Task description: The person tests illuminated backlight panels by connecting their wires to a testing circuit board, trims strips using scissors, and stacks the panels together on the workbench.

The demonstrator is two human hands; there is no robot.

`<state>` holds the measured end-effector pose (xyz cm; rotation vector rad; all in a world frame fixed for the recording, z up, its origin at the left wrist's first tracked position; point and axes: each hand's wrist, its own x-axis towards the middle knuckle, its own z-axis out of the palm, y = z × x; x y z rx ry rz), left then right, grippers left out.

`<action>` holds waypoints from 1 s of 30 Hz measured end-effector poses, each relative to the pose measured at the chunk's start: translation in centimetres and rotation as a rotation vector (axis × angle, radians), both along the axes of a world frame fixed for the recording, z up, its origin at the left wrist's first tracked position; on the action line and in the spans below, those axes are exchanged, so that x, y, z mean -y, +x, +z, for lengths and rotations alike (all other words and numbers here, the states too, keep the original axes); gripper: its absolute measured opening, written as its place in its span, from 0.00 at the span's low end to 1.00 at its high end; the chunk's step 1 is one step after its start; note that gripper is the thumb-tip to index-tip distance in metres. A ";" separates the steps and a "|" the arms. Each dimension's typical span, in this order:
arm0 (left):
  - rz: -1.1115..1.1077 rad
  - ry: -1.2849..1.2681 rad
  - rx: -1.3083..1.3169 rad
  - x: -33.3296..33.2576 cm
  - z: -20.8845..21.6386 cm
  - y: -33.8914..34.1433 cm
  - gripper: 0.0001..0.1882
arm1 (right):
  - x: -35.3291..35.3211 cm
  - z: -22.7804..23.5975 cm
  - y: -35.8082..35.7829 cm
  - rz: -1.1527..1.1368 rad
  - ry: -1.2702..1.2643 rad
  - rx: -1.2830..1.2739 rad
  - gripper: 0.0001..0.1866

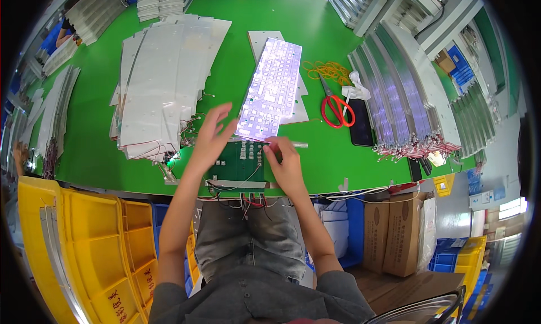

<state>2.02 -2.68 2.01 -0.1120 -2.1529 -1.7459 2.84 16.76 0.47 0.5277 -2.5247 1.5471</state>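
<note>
A lit keyboard backlight panel [270,87], thin and glowing white-violet with rows of key-shaped cutouts, lies tilted on white sheets [295,107]. My left hand [213,135] is beside its lower left edge, fingers apart and holding nothing. At the panel's lower right corner my right hand [285,165] has thumb and forefinger pinched together; what they hold is too small to make out. Just below the panel, between my forearms, sits a green circuit board [228,165] with a row of connectors and a loose wire.
Stacked white panels [160,87] with wires stand left. To the right lie red-handled scissors [337,111], yellow rubber bands [328,71], crumpled white tissue [356,88], a black phone [360,123] and stacked panels [394,87]. Yellow crates [93,228] and cardboard boxes [401,234] stand below the green table [270,8].
</note>
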 end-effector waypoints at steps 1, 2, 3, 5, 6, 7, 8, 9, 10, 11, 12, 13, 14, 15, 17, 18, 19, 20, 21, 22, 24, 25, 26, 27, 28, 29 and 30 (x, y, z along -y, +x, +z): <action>0.009 0.069 0.251 -0.4 0.1 -2.3 0.19 | -0.5 -0.1 -0.3 -0.033 0.033 -0.110 0.09; 0.034 0.131 0.502 -0.2 0.4 -4.1 0.20 | -0.5 -0.1 -0.6 -0.052 0.057 -0.220 0.10; 0.047 0.129 0.497 0.8 0.0 -5.7 0.20 | -0.4 0.0 -1.0 -0.040 0.050 -0.224 0.10; -0.358 0.309 0.740 2.4 -0.5 -8.0 0.17 | -0.7 0.6 -2.1 -0.066 0.019 -0.224 0.11; -0.354 0.303 0.731 2.2 -0.6 -8.3 0.17 | -1.1 0.5 -3.4 -0.116 0.020 -0.255 0.13; -0.346 0.180 0.739 1.3 -0.4 -8.4 0.14 | -2.0 0.3 -4.9 -0.166 0.096 -0.310 0.16; -0.323 0.054 0.748 1.0 -0.3 -8.2 0.11 | -2.4 0.0 -6.5 -0.207 0.164 -0.362 0.19; -0.314 0.047 0.745 0.9 -0.5 -8.0 0.11 | -2.6 -0.4 -8.3 -0.272 0.212 -0.377 0.23; -0.312 0.119 0.609 1.0 -1.0 -7.7 0.09 | -2.6 -0.9 -10.1 -0.331 0.260 -0.390 0.27; -0.323 0.194 0.464 0.4 -1.1 -7.5 0.08 | -3.3 -1.4 -12.1 -0.334 0.260 -0.399 0.27; -0.306 0.144 0.396 -0.6 -0.6 -7.1 0.07 | -4.3 -1.7 -14.3 -0.372 0.014 -0.194 0.30; -0.307 0.143 0.387 -1.1 -0.1 -6.4 0.07 | -4.7 -1.8 -15.5 -0.393 -0.238 0.017 0.33; -0.299 0.105 0.361 -0.6 0.3 -5.2 0.06 | -3.8 -0.6 -15.3 -0.282 -0.535 0.267 0.29; -0.294 0.069 0.334 -0.2 0.7 -4.2 0.06 | -3.3 -0.2 -15.2 -0.265 -0.544 0.269 0.29; -0.330 0.000 0.315 0.1 2.6 -2.3 0.08 | -2.6 0.9 -14.7 0.271 -0.821 0.404 0.25; -0.332 -0.011 0.233 0.4 3.1 -2.5 0.11 | -2.0 1.2 -14.2 0.171 -0.800 0.293 0.19; -0.325 -0.031 0.157 1.1 3.6 -2.3 0.13 | -1.2 2.2 -13.3 0.195 -0.820 0.295 0.19; -0.308 -0.040 0.150 1.5 4.8 -2.6 0.13 | -0.9 3.3 -12.6 0.244 -0.833 0.223 0.19; -0.267 0.008 0.142 2.1 6.4 -3.5 0.14 | -0.7 4.0 -12.0 0.292 -0.847 0.151 0.19; -0.233 0.064 0.121 2.3 8.4 -4.6 0.16 | -1.1 4.6 -11.5 0.291 -0.819 0.127 0.20; -0.218 0.076 0.051 2.6 12.4 -6.9 0.16 | -1.7 5.4 -11.1 0.324 -0.802 0.132 0.19; -0.211 0.085 0.005 2.7 14.4 -7.7 0.16 | -1.8 5.6 -10.8 0.339 -0.792 0.154 0.18; -0.205 0.079 -0.013 2.7 16.5 -8.2 0.16 | -1.7 5.5 -10.6 0.320 -0.815 0.140 0.18; -0.203 0.080 -0.098 2.5 18.5 -8.5 0.17 | -1.8 5.6 -10.6 0.334 -0.816 0.125 0.18; -0.203 0.078 -0.175 2.4 20.0 -8.9 0.18 | -2.0 5.5 -10.6 0.311 -0.777 0.115 0.18; -0.196 0.068 -0.177 2.4 21.1 -9.4 0.18 | -2.0 5.4 -10.4 0.287 -0.742 0.113 0.18; -0.191 0.047 -0.240 2.3 22.1 -9.8 0.18 | -2.0 5.4 -10.4 0.297 -0.745 0.103 0.18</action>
